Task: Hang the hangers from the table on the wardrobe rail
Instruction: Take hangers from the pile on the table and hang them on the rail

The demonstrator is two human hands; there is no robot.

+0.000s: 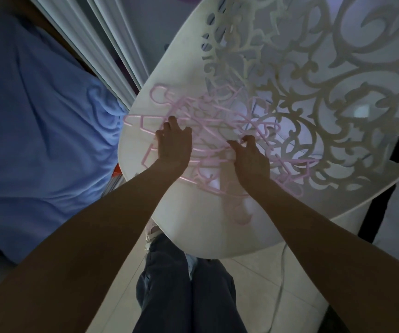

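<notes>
Tangled pink hangers (217, 121) on table (145, 188) are pinched by curled left hand (174, 143) at 9 and right hand (251, 159) at 3; light, stiff, snag-prone, best gripped at hooks.

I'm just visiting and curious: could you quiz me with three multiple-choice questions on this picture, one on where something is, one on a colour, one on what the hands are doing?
1. Where do the hangers lie?
A. on the white table
B. on the floor
C. on a rail

2. What colour are they?
A. black
B. pink
C. green

3. What are the hands doing?
A. hanging idle
B. both on the pile
C. one in a pocket

Answers:
1 A, they spread over the tabletop.
2 B, pale pink plastic.
3 B, the left hand and the right hand have curled fingers among the hangers.
</notes>
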